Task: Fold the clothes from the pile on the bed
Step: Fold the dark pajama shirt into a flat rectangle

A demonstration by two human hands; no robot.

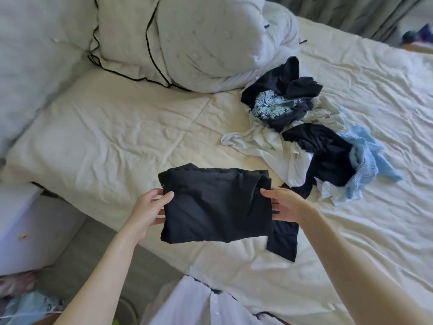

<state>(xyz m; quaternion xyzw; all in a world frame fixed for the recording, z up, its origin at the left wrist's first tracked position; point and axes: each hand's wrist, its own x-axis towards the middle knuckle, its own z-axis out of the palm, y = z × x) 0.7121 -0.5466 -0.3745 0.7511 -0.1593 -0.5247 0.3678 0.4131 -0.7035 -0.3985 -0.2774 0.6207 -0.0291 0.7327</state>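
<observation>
Both hands held a folded black garment [215, 205] above the cream bed [105, 127]: left grip [150, 208] pinched one edge, right grip [284, 206] the other. Unfolded pile [304, 137] lay just beyond.

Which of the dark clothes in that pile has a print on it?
The dark shirt at the far end of the pile, beside the duvet: it shows a pale blue floral print. The black garment by the blue knit looks plain.
</observation>
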